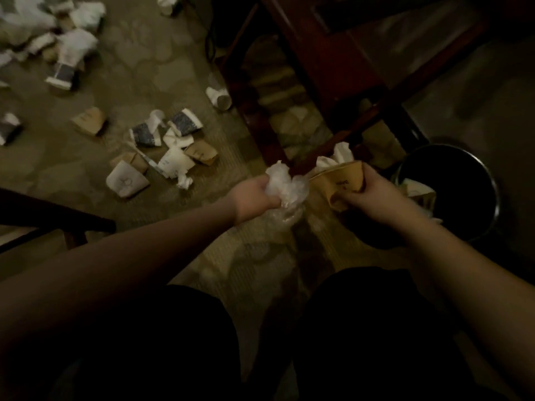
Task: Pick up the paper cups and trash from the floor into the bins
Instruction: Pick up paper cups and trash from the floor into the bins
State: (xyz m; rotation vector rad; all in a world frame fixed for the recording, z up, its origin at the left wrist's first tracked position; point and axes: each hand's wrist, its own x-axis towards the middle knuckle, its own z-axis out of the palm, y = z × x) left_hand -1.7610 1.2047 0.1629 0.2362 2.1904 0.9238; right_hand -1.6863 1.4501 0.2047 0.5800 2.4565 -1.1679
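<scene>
Your left hand (254, 195) grips a crumpled clear plastic wad (285, 183); your right hand (373, 189) holds a brown paper cup (338, 183) stuffed with white tissue (337, 157). The cup lies tilted, its long axis running from the near right up to the far left, mouth toward the far side. The bin (477, 180), dark and round, sits just right of your right hand, the nearer one, with some trash already inside. In judgement, the coming move is a short carry rightward over its rim. Flattened cups (162, 151) remain scattered on the carpet (139, 68), far left of both hands.
</scene>
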